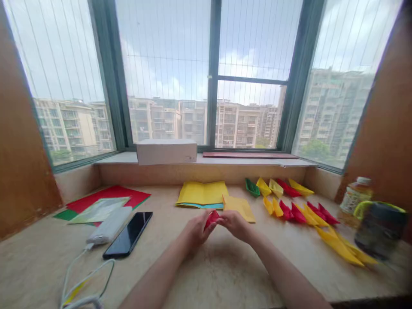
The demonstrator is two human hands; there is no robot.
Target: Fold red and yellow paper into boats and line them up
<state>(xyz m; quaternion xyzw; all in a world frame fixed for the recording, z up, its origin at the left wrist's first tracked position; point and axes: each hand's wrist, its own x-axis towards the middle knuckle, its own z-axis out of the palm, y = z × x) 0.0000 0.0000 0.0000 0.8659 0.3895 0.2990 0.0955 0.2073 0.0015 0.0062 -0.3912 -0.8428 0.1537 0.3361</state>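
A small folded piece of red paper (211, 219) is held between my two hands over the middle of the counter. My left hand (198, 226) wraps round its left side, with the thumb at the front. The fingers of my right hand (234, 223) pinch its right edge. Part of the paper is hidden by my fingers, so its full shape does not show. Just beyond my hands lie a pale orange sheet (240, 207) and a stack of yellow paper (202, 193) with a blue layer beneath.
Several folded paper boats (292, 212) in yellow, red and green stand at the right, near a bottle (355, 197) and a dark cup (381, 229). A phone (128, 235), a white power bank (110, 225) with cable and red sheets (106, 195) lie left. A white box (166, 152) rests on the sill.
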